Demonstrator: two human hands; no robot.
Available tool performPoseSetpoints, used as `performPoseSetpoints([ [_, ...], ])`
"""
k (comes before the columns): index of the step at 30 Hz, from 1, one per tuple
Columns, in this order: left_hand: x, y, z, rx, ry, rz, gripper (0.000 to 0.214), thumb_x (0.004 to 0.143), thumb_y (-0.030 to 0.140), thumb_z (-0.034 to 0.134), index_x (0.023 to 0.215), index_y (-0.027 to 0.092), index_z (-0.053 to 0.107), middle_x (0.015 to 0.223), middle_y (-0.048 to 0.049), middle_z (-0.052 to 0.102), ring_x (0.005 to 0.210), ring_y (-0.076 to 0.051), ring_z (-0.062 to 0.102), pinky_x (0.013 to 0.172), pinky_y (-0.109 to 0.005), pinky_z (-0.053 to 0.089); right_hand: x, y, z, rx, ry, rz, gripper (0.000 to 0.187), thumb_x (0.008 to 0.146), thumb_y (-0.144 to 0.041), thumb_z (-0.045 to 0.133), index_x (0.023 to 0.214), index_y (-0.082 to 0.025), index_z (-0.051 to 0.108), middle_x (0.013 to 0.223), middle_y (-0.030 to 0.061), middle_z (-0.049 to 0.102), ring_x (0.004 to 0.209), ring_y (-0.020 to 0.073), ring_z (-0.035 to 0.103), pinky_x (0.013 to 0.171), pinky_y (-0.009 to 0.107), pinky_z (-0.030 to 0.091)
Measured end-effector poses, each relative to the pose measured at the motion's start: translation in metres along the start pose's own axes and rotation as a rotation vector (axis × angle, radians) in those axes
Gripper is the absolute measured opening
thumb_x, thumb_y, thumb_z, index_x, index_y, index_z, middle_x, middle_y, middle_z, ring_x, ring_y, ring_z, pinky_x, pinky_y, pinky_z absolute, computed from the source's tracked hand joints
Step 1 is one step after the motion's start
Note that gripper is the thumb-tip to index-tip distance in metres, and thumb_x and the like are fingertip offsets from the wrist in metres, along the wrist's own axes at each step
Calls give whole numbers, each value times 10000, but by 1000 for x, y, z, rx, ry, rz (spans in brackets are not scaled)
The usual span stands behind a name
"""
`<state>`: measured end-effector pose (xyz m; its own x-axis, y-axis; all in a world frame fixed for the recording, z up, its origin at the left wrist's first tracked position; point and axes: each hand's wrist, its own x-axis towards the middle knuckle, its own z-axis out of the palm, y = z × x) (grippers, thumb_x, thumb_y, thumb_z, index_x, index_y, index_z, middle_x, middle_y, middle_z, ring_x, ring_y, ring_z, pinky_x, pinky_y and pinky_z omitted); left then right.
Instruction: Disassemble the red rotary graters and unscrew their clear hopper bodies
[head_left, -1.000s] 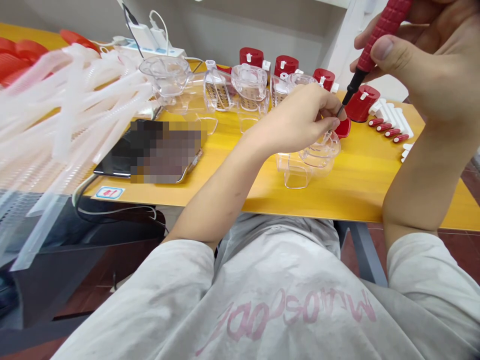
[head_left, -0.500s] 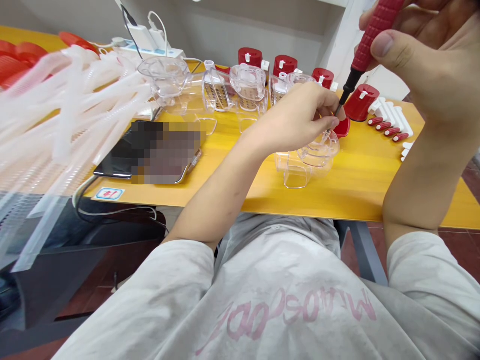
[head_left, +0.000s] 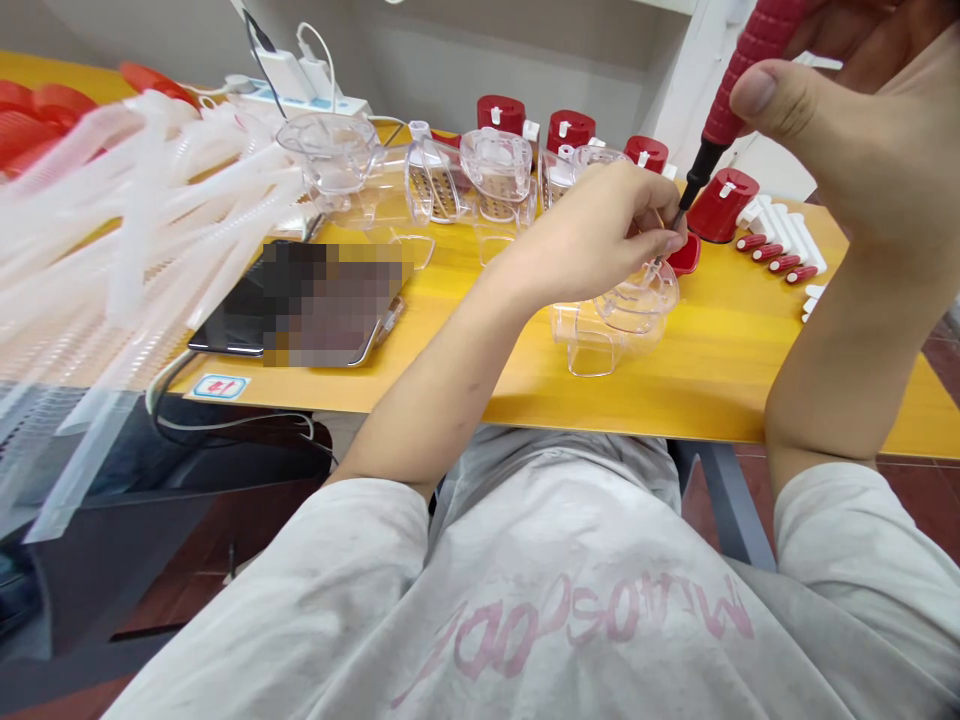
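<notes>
My right hand (head_left: 862, 140) is raised at the upper right, its thumb and fingers closed round the red handle of a screwdriver (head_left: 750, 70). The black-collared shaft slants down and left into a clear plastic housing (head_left: 637, 300) on the table. My left hand (head_left: 630, 225) reaches over the housing from the left, thumb and fingertips pinched round the thin lower shaft. The screwdriver's tip points into the round top of the housing; what it meets there is too small to tell. A red part (head_left: 684, 255) lies just behind the fingertips.
More clear housings (head_left: 495, 165) stand behind my left arm, with red cups (head_left: 724, 205) in a row beyond. White cranks with red knobs (head_left: 784, 250) lie at right. At left are a phone (head_left: 232, 310), clear plastic sleeves (head_left: 135, 220) and a power strip (head_left: 337, 103).
My right hand's thumb and fingers have shifted slightly on the screwdriver handle, with the handle moving a little. My left hand and the housing stay almost in place.
</notes>
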<state>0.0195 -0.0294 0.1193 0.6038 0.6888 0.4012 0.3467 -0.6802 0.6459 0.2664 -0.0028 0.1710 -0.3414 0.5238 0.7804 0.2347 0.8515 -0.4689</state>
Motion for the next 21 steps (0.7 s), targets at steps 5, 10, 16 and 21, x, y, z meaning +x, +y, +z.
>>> performPoseSetpoints([
  [5, 1, -1, 1, -18, 7, -8, 226, 1033, 140, 668, 822, 214, 632, 839, -33, 754, 836, -183, 707, 807, -347, 508, -8, -6, 6, 33, 13, 36, 402, 894, -464, 1017, 1211, -370, 789, 1193, -69, 816, 1140, 244, 833, 1045, 466, 810],
  [10, 2, -2, 0, 16, 0, -15, 181, 1031, 183, 681, 855, 226, 678, 869, -48, 789, 833, -198, 713, 765, -357, 513, -8, -11, 4, -12, -32, 67, 430, 947, -490, 948, 1333, -423, 771, 1249, -108, 806, 1192, 223, 832, 1029, 457, 799],
  [16, 1, -3, 1, -25, 26, 11, 213, 1010, 222, 692, 803, 243, 646, 819, -38, 762, 817, -212, 707, 757, -381, 501, -2, -12, 7, -63, 8, 17, 703, 730, -613, 1122, 1340, -348, 892, 1281, -17, 780, 1136, 226, 807, 952, 320, 775],
  [21, 0, -2, 2, -50, 26, -13, 212, 1009, 219, 684, 805, 252, 635, 819, -38, 760, 847, -222, 714, 779, -382, 508, -2, -4, 7, -54, 29, 25, 723, 707, -640, 1126, 1320, -339, 889, 1275, -14, 777, 1085, 220, 790, 957, 362, 772],
])
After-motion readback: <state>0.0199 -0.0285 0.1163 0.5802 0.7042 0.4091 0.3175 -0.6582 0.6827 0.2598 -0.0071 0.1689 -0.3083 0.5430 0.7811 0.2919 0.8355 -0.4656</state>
